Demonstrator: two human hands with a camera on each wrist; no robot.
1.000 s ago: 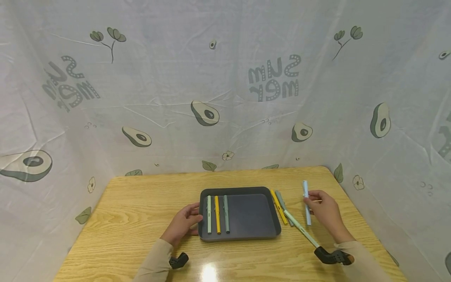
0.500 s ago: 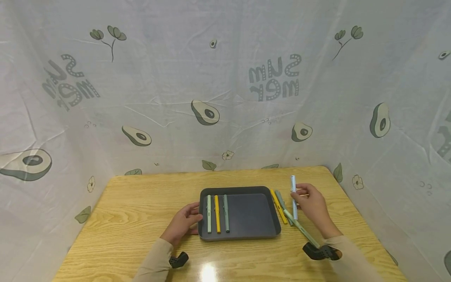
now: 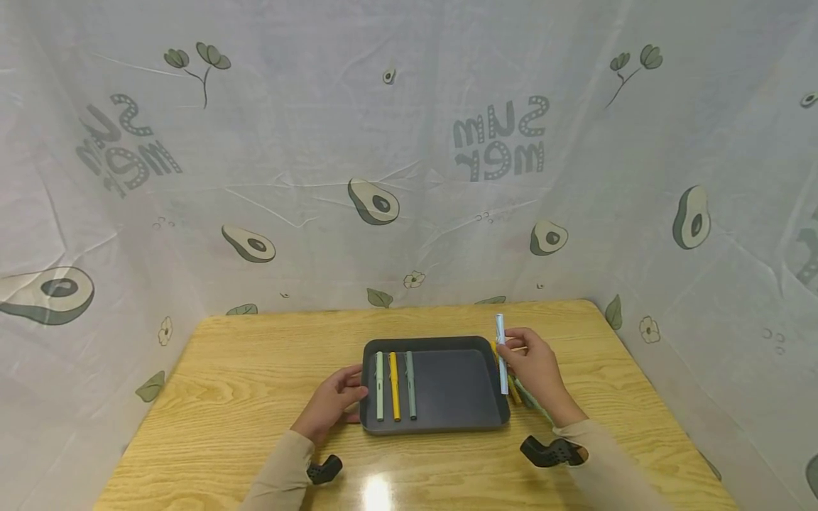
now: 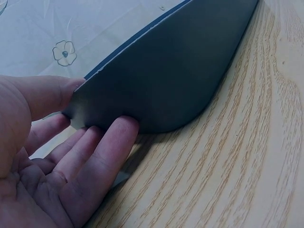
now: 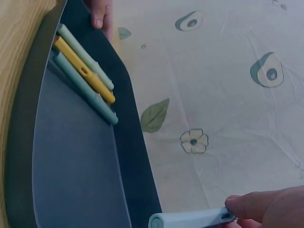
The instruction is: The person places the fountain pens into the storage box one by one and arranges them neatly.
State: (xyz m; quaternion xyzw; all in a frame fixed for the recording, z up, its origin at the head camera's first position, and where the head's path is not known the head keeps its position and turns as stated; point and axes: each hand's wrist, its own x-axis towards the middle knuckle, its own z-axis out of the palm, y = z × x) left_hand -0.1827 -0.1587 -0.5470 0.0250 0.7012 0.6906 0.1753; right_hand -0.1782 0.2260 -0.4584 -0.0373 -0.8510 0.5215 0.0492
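Observation:
My left hand [image 3: 334, 403] grips the left side of a dark grey tray [image 3: 456, 390]. In the left wrist view its thumb lies at the rim and its fingertips touch the outer wall. My right hand [image 3: 535, 365] pinches a light blue pen [image 3: 503, 376] between thumb and fingers, held roughly upright in the head view over the tray's right edge. Inside the tray, a light green pen [image 3: 380, 390], a yellow pen [image 3: 394, 392] and a grey-green pen [image 3: 411, 390] lie side by side along the left.
Right of the tray, a second yellow pen [image 3: 515, 394] and another light green pen [image 3: 535, 403] lie on the wooden table [image 3: 268, 376], partly hidden by my right hand. A printed white curtain [image 3: 307, 142] hangs behind and at both sides.
My right hand has carried the light blue pen leftward, from the table's right side to the tray's right edge. The left hand and the tray have stayed in place.

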